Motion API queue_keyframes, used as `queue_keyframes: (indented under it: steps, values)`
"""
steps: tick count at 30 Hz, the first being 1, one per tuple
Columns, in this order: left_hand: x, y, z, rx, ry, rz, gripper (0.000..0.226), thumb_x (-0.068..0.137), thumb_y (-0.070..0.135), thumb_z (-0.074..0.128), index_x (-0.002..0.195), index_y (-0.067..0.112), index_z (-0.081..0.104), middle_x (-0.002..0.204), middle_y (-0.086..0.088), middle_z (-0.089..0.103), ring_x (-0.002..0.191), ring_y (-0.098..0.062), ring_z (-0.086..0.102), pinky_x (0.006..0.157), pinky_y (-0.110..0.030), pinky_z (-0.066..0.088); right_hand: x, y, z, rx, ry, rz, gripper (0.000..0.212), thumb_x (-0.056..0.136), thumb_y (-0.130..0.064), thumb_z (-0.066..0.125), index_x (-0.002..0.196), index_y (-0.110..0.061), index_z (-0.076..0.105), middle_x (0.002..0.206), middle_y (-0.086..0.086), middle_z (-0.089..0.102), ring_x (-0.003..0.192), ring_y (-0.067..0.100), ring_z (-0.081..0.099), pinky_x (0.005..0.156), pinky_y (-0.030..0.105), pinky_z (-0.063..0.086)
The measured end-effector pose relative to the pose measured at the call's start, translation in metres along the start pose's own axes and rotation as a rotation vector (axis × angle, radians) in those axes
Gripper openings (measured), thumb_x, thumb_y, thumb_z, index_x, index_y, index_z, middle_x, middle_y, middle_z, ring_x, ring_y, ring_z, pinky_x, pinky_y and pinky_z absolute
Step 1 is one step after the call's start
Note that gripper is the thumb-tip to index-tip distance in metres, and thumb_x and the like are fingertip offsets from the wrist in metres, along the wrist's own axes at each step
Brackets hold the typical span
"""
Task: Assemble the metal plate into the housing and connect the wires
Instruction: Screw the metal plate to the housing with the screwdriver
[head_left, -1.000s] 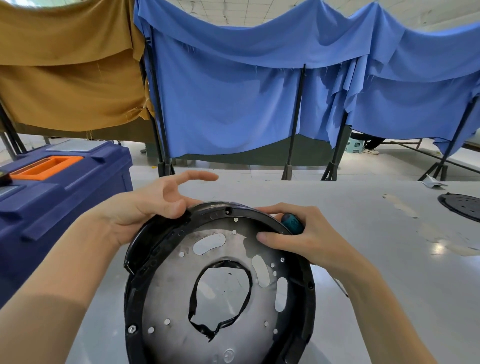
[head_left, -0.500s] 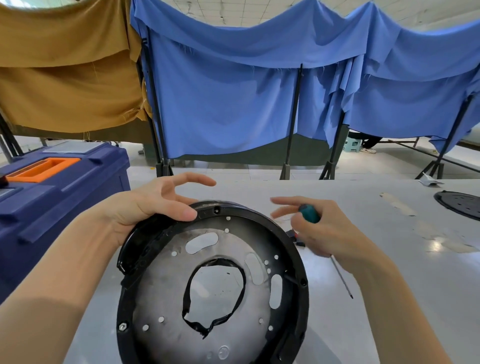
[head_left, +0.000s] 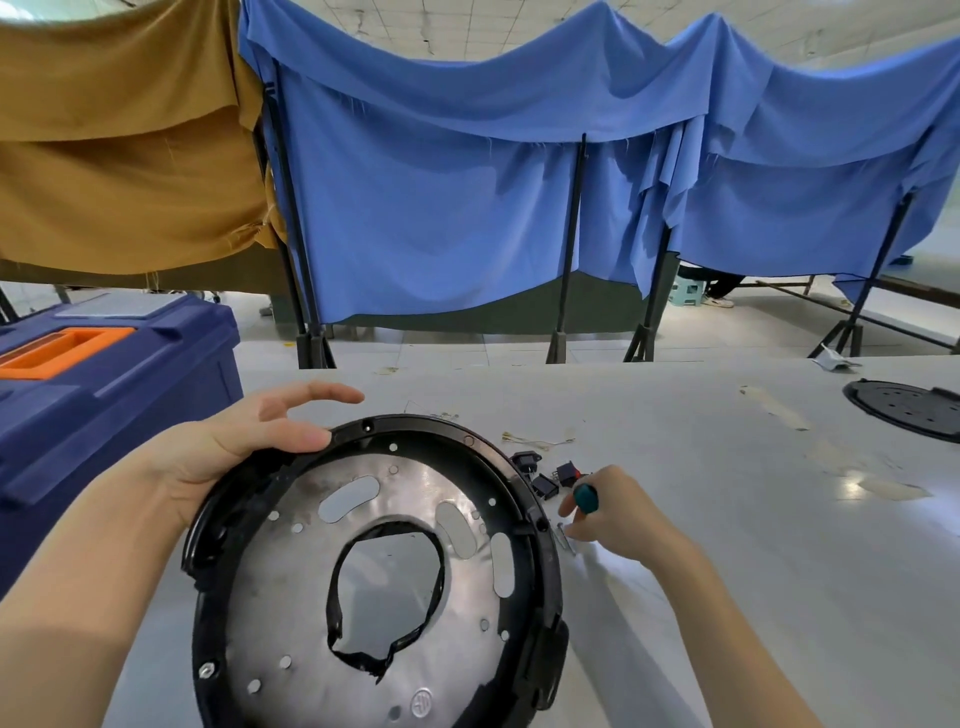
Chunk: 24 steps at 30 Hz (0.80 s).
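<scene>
Housing (head_left: 545, 577), a black plastic ring, is held tilted toward the camera over the near part of the grey desk (head_left: 727, 571), its lower edge cut off by the frame. The metal plate (head_left: 291, 613) sits inside the housing and fills it, a silver disc with oblong slots, small holes and a large central opening edged in ragged black. Far behind the housing a blue cloth (head_left: 467, 208) hangs over black stands, with a mustard cloth (head_left: 119, 156) behind and to the left of the housing. Left of the housing stands a dark blue toolbox (head_left: 156, 395) with an orange handle recess. Far to the right of the housing a black disc (head_left: 909, 410) lies flat on the desk. The left hand (head_left: 244, 452) holds the housing at its upper left rim, thumb laid across the front of the rim and palm behind it, the other fingers (head_left: 311, 397) straight and spread beyond the rim, clear of it. Just right of the housing the right hand (head_left: 618, 514) is curled round a screwdriver (head_left: 587, 498) with a teal handle, its fingertips down at a small metal piece (head_left: 566, 540) on the desk; whether they pinch it I cannot tell. Between that hand and the housing rim lie three small black parts (head_left: 544, 486). Just beyond these, thin pale wires (head_left: 535, 440) lie loose on the desk, apart from the housing.
</scene>
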<state>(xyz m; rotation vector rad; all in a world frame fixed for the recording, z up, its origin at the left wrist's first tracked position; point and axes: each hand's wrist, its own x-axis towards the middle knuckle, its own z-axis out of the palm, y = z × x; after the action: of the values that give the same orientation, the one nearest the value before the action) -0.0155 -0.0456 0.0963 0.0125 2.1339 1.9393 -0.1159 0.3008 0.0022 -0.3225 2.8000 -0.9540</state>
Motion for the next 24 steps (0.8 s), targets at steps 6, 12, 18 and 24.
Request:
queue_keyframes:
  steps: [6,12,18,24]
  values:
    - [-0.005,0.0,0.004,-0.03,0.045,-0.002,0.099,0.024,0.037,0.097,0.117,0.03,0.065,0.112,-0.031,0.065,0.093,-0.042,0.065,0.069,-0.038,0.06,0.0,-0.013,0.016,-0.086,-0.041,-0.074,0.024,0.067,-0.008,0.072,0.061,-0.027,0.058,0.065,-0.007,0.058,0.064,0.016,0.055,0.065,0.03,0.052]
    - [-0.007,0.003,0.008,0.009,0.058,0.01,0.102,0.021,0.04,0.096,0.117,0.03,0.066,0.111,-0.027,0.067,0.092,-0.039,0.067,0.069,-0.035,0.06,0.0,-0.016,0.025,-0.208,-0.013,-0.067,0.029,0.071,-0.012,0.065,0.056,-0.022,0.042,0.056,-0.008,0.043,0.052,0.009,0.036,0.046,0.023,0.027]
    - [-0.009,0.004,0.008,0.018,0.067,-0.004,0.098,0.024,0.04,0.097,0.116,0.03,0.066,0.111,-0.029,0.066,0.09,-0.039,0.067,0.068,-0.034,0.06,-0.001,-0.018,0.027,-0.244,0.004,-0.07,0.033,0.076,-0.006,0.058,0.057,-0.022,0.036,0.055,-0.005,0.038,0.05,0.011,0.032,0.046,0.025,0.024]
    - [-0.015,0.01,0.014,0.027,0.122,0.008,0.094,0.03,0.043,0.096,0.118,0.034,0.064,0.121,-0.045,0.049,0.117,-0.061,0.044,0.104,-0.06,0.036,-0.011,-0.026,-0.005,-0.013,0.087,-0.151,0.017,0.074,-0.004,0.074,0.068,-0.016,0.064,0.074,0.002,0.067,0.074,0.021,0.063,0.072,0.034,0.054]
